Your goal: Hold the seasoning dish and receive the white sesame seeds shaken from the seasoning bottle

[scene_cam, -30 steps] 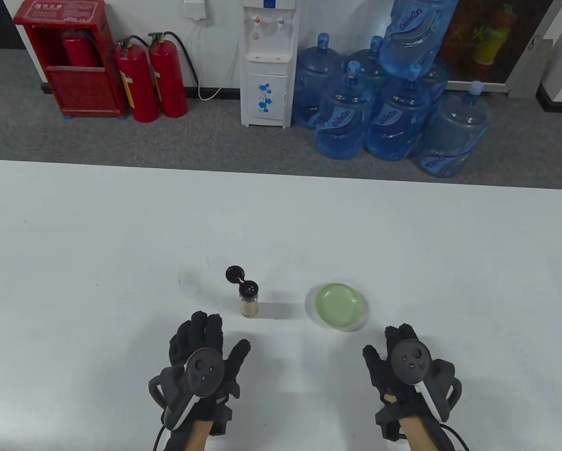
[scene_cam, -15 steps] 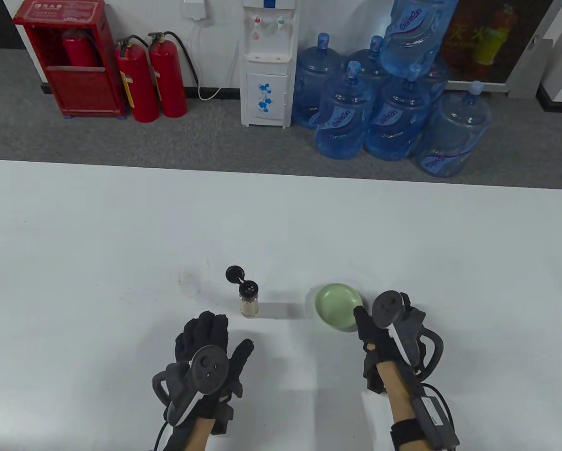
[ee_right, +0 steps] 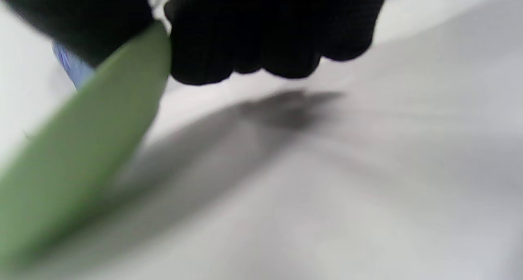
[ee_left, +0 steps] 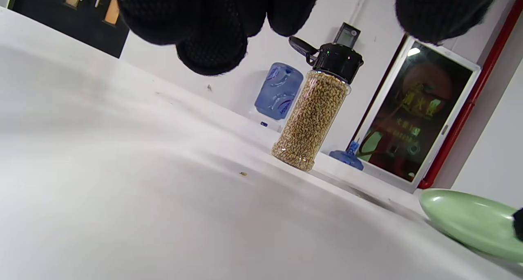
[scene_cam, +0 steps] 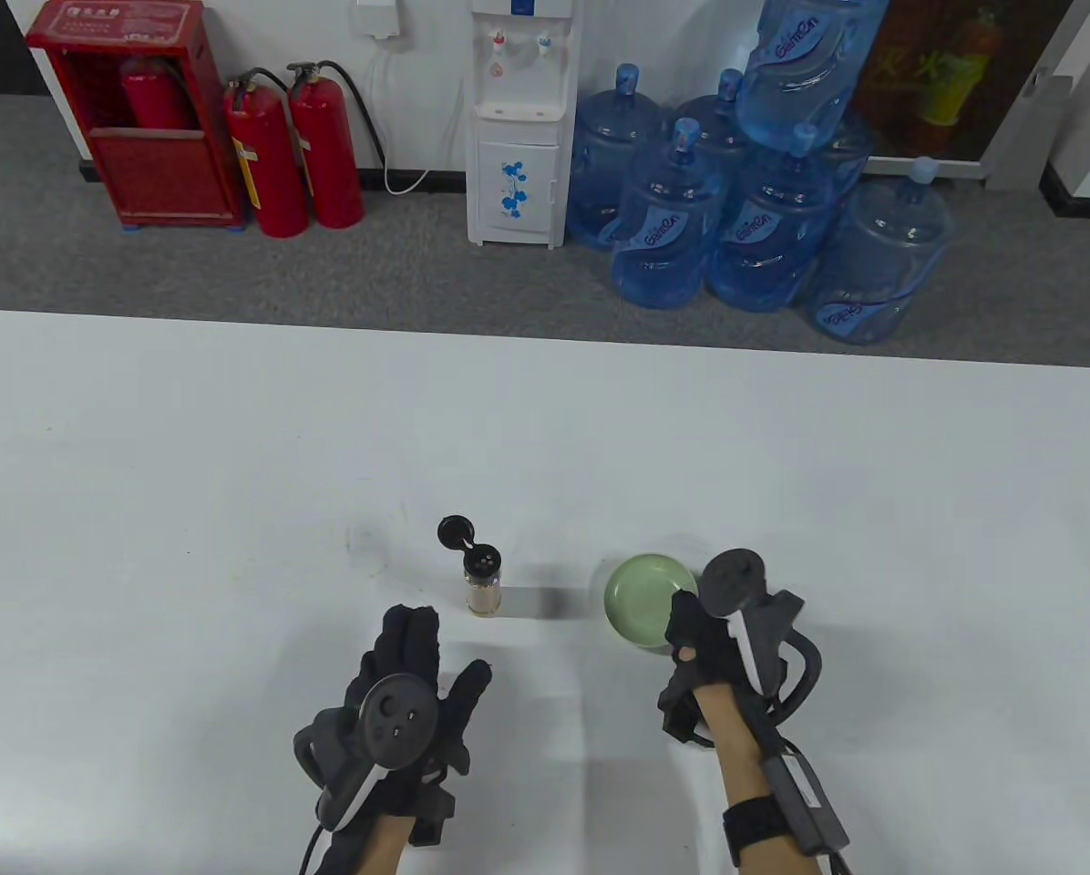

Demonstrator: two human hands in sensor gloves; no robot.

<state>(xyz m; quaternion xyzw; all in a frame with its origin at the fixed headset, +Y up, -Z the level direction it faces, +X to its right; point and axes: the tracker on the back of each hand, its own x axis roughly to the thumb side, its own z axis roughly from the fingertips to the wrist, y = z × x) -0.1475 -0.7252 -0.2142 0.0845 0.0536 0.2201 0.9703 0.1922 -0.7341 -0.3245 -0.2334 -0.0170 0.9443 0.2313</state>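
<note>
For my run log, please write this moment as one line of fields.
right hand: grips green dish rim, tilted | left hand: open, near sesame bottle, not touching | bottle: upright, lid flipped open | pour: not begun

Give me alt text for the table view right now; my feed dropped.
On a white table, the right hand grips the near right rim of a green dish, while the left hand hovers, fingers spread, just short of an upright sesame bottle with its black flip cap open. Extinguishers, a water dispenser and blue jugs line the floor behind.

Sesame bottle (ee_left: 311, 120) upright, cap open, green dish (ee_left: 470, 222) right
</note>
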